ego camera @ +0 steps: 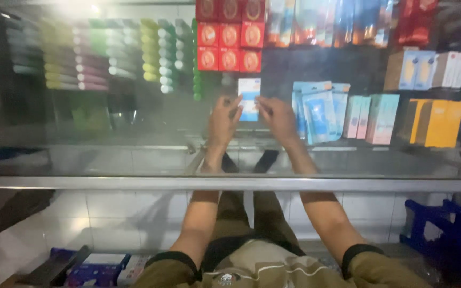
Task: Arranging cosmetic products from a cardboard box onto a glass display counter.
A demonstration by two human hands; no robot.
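left hand (224, 120): reaches through the display case, fingers pinched on the left edge of the small white-and-blue box (249, 99), grasping it
right hand (277, 118): same reach, fingertips closed on the right edge of the small white-and-blue box, grasping it
small white-and-blue box: upright, held up between both hands, directly below the red box stack (230, 36), not resting on the shelf as far as I can tell
landmark: red box stack, orange-red cartons with round emblems, three wide, at the back of the case
tube rows (108, 56): left of the red box stack, lying stacked, yellow, pink, green, white caps facing out
light blue packs (318, 109): down-right of the red box stack, standing upright just right of the right hand, not touching it
pale pink-and-teal cartons (372, 116): further right of the red box stack, upright in a row
orange boxes (436, 121): far down-right of the red box stack, near the case's right end
white-and-yellow boxes (428, 69): right of the red box stack, above the orange boxes
hanging packets (326, 21): just right of the red box stack, top row, blue and red, blurred
metal rail (230, 183): well below the red box stack, runs the full width, both forearms cross over it
blue crate (444, 234): far below-right of the red box stack, on the floor
flat packets (100, 266): far below-left of the red box stack, by the person's knee, detail too blurred
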